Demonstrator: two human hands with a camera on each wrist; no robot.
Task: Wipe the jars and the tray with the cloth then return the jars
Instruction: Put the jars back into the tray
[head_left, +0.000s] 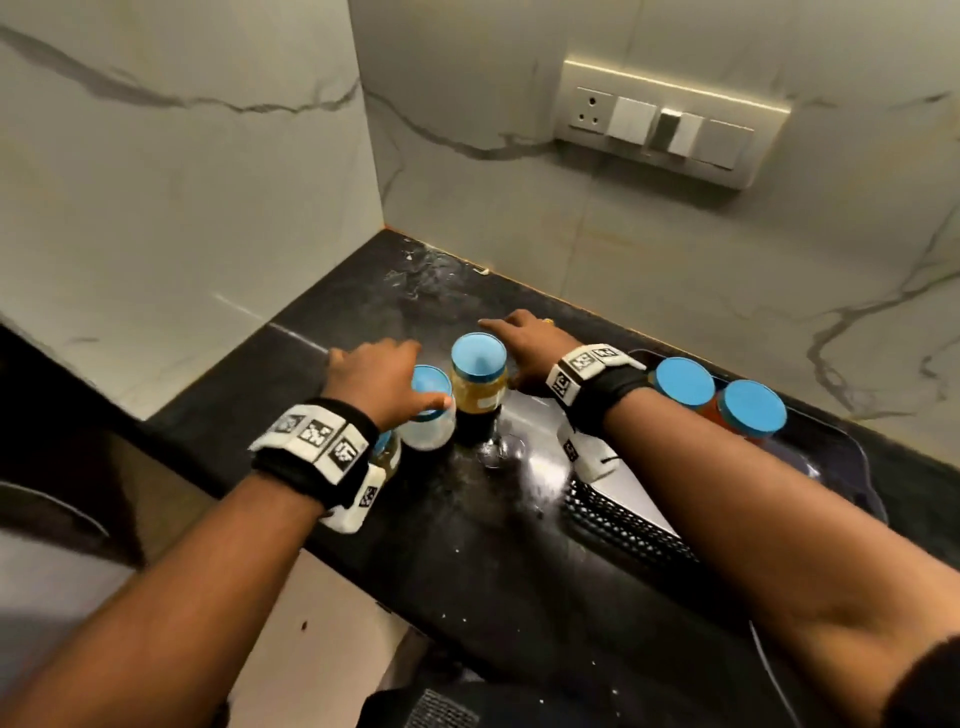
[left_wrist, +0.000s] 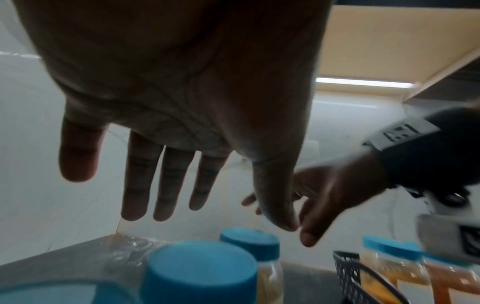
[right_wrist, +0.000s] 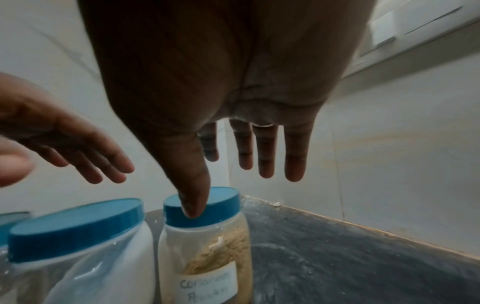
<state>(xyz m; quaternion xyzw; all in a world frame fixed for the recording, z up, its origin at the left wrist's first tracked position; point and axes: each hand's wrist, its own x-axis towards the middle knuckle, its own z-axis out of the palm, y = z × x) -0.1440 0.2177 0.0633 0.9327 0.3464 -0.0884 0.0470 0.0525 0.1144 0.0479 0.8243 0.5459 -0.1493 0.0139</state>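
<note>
Three blue-lidded jars stand on the black counter (head_left: 493, 545): a white-filled jar (head_left: 428, 415), a tan powder jar (head_left: 478, 379) with a handwritten label (right_wrist: 207, 288), and a third jar (head_left: 387, 452) mostly hidden under my left wrist. My left hand (head_left: 379, 374) hovers flat over the white jar, fingers straight, holding nothing. My right hand (head_left: 524, 343) stretches out just right of the tan jar, empty too. Its thumb (right_wrist: 194, 201) overlaps that jar's lid; contact cannot be told. The black mesh tray (head_left: 623, 514) at the right holds two orange-filled jars (head_left: 683, 382) (head_left: 753, 408). No cloth shows.
Marble walls close the corner behind and to the left. A switch panel (head_left: 670, 130) sits on the back wall. White dusty smears (head_left: 431, 275) mark the counter near the corner. The counter's front edge (head_left: 363, 577) runs below my left forearm.
</note>
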